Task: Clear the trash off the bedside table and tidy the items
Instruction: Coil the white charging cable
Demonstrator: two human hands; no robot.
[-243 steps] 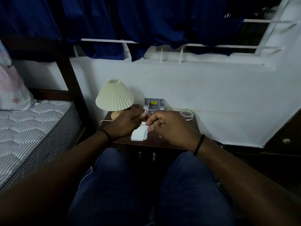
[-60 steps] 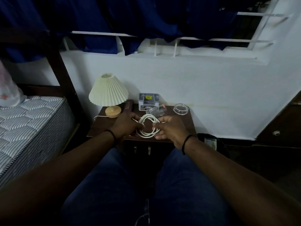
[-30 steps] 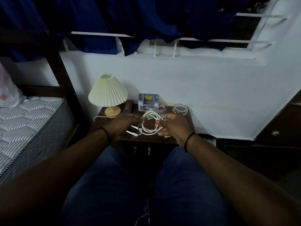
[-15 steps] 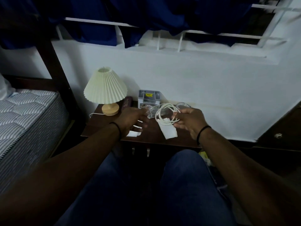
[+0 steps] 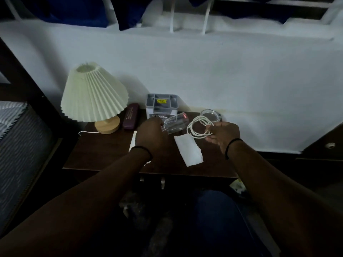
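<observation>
Over the right half of the tabletop (image 5: pixel 104 154), the right hand (image 5: pixel 221 135) holds a coiled white cable (image 5: pixel 198 127) in a pinching grip, the loops gathered at the fingers so they hang together rather than spring loose; the coil sits just above the wood, likely on its way to being set down tidily. The left hand (image 5: pixel 150 134) reaches toward a clear glass (image 5: pixel 175 123) lying on its side; its fingers meet the glass's near end, but whether that grip has clenched round it I cannot tell, since the back of the hand hides them. Between the two hands lies a white tissue (image 5: pixel 189 152), flat near the front edge, and a second white scrap (image 5: pixel 132 140) pokes out from under the left wrist: both look like the trash left to clear. Behind the glass stands a small grey box (image 5: pixel 162 105), and just beyond the coil sits a clear round dish (image 5: pixel 210 115), crowding the spot where the cable might go. Further left are a dark slim case (image 5: pixel 130 118) and a pleated lamp (image 5: pixel 93 97) on a wooden base, its thin cord trailing off. A bed (image 5: pixel 16 138) borders the left side.
</observation>
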